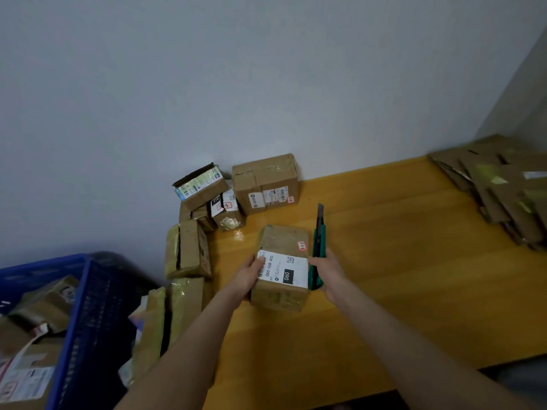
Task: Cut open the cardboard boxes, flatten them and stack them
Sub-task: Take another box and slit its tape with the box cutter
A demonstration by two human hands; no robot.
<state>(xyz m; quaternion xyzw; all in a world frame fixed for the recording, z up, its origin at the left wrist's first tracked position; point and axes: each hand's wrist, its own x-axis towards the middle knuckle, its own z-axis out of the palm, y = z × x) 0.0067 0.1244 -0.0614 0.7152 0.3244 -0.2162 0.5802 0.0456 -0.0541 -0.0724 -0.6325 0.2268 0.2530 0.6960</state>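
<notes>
gripping taped cardboard box (281,270), green knife (317,250)

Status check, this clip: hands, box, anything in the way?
Left hand grips labelled box on table. Right hand holds green utility knife beside it, not cutting. Nothing in the way; other boxes sit behind.

Left hand (246,279) grips box (282,297); right hand (329,273) grips knife (319,241).

flattened stack (500,184) blurred, blue crate (80,315) cropped
</notes>
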